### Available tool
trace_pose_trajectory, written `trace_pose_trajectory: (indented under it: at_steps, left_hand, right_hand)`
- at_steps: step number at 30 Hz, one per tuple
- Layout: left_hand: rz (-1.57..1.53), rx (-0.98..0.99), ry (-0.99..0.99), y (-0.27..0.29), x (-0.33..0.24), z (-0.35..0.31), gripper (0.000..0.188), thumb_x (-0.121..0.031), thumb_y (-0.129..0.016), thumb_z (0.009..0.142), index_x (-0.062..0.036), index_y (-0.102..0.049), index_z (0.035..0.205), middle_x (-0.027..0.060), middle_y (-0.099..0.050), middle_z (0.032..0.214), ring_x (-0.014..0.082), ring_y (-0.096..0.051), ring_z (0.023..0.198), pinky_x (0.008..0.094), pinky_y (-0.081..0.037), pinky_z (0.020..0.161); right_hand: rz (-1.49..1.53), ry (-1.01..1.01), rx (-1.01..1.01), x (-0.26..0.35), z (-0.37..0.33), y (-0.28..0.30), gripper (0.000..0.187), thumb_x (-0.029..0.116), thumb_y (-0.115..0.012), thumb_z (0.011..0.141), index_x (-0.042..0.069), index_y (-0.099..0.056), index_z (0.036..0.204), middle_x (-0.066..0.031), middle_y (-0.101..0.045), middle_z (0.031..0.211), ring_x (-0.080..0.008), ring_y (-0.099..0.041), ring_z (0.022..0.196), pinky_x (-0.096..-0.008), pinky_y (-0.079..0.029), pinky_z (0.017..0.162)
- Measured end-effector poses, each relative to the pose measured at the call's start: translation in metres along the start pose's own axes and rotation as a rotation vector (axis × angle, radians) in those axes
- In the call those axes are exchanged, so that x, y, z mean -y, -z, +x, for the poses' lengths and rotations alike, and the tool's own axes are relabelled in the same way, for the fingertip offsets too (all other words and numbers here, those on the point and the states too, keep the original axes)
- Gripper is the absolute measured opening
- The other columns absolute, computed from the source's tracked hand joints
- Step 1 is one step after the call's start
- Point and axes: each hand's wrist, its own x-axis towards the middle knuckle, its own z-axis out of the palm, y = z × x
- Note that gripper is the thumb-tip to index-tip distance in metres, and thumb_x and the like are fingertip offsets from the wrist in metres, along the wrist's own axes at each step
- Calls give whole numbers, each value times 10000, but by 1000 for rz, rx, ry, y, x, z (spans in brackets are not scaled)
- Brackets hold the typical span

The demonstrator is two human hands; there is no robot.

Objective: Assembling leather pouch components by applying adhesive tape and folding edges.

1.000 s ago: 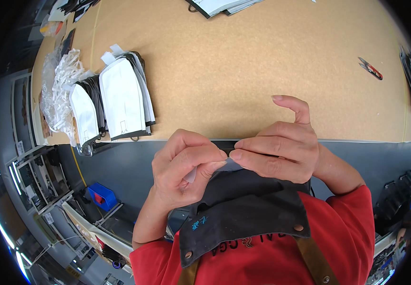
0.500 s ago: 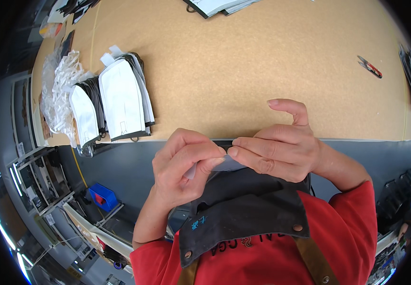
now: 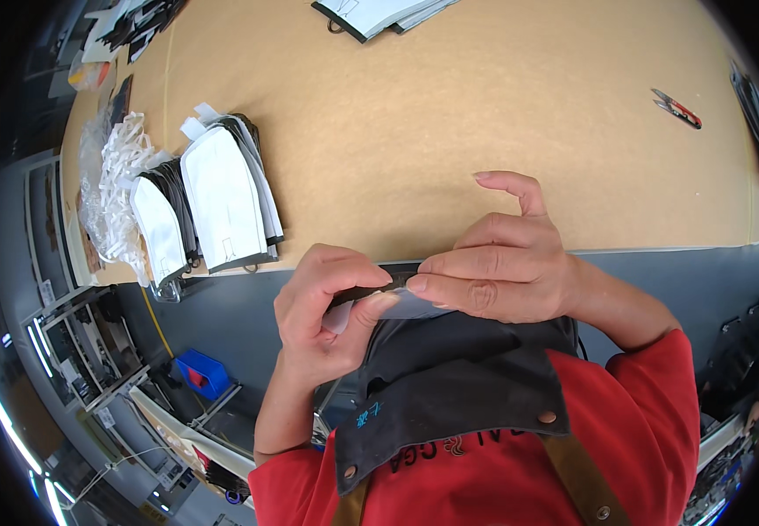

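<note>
In front of my apron, at the table's near edge, I hold a small flat piece, dark on one side and pale grey on the other [image 3: 410, 304], apparently fabric. My left hand [image 3: 327, 307] pinches its left end between thumb and forefinger; dark material shows between them, and a small white tab sticks out below. My right hand [image 3: 511, 273] grips the right part with fingers pressed together and one finger raised. Its fingers hide much of the piece.
Two stacks of white-faced, dark-edged pieces, one larger [image 3: 222, 197] and one smaller [image 3: 159, 223], lie left beside white strips [image 3: 125, 175]. Red-handled thread snips [image 3: 677, 110] lie right. More white pieces [image 3: 388, 13] are at the far edge, and dark ones [image 3: 756, 127] far right.
My left thumb and forefinger have parted somewhat, showing more dark material between them. Both hands have shifted slightly left, still on the piece. The view has tilted a little.
</note>
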Motion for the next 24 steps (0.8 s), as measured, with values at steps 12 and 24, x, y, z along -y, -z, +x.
trace_pose_trajectory:
  at_steps: [12, 24]
  left_hand:
    - [-69, 30, 17, 4, 10, -5, 254, 0, -764, 819, 17, -612, 1021, 123, -618, 933, 159, -629, 783, 253, -541, 655]
    - [-162, 15, 81, 8, 10, -12, 280, 11, -737, 849, 35, -566, 1069, 120, -582, 1012, 148, -630, 853, 264, -550, 744]
  right_hand:
    - [195, -228, 74, 5, -7, 5, 213, 190, -754, 828, 175, -769, 1040, 62, -694, 929, -105, -578, 674, -479, -349, 1053]
    - [359, -414, 19, 18, -7, -4, 473, 222, -799, 798, 44, -665, 1215, -88, -634, 1065, -199, -629, 898, -366, -493, 876]
